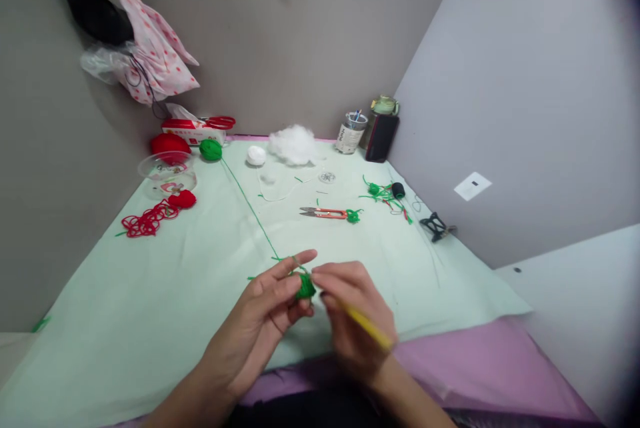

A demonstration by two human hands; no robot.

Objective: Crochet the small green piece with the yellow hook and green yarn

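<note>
Left hand (265, 308) pinching green crochet piece (305, 287), right hand (357, 315) gripping yellow hook (367, 327); piece between hands, near desk's (200, 321) front edge

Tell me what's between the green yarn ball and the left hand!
A green strand runs over the cloth from the ball towards the left hand, in the head view.

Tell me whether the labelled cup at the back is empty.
Not empty: slim pen-like items stick up past the rim of the cup. How full it is lower down, I cannot tell.
</note>
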